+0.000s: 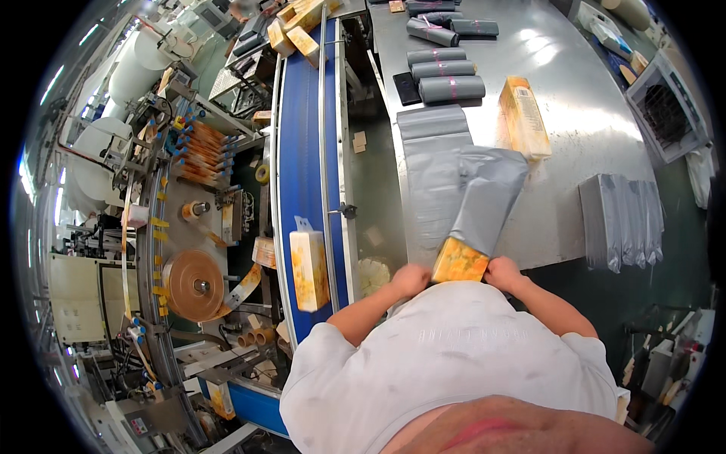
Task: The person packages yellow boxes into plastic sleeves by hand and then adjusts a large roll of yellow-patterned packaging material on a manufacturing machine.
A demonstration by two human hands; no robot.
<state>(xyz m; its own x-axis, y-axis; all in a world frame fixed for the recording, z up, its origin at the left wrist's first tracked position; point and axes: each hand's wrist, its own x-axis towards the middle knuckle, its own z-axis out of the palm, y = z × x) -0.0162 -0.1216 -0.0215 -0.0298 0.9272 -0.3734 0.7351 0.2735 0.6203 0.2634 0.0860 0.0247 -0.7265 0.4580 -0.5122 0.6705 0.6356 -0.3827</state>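
Grey bag (495,189) over the far end of the yellow box (461,261), right at your chest by the table's (563,204) near edge, its near end poking out! Your left hand (412,280) is at the box's left corner, your right hand (504,272) at its right, fingers curled on both; whether they pinch bag or box, you can't tell from here. Beyond, a second box (524,121) lies near the rolls (451,89); left, the blue belt (299,174) carries more.
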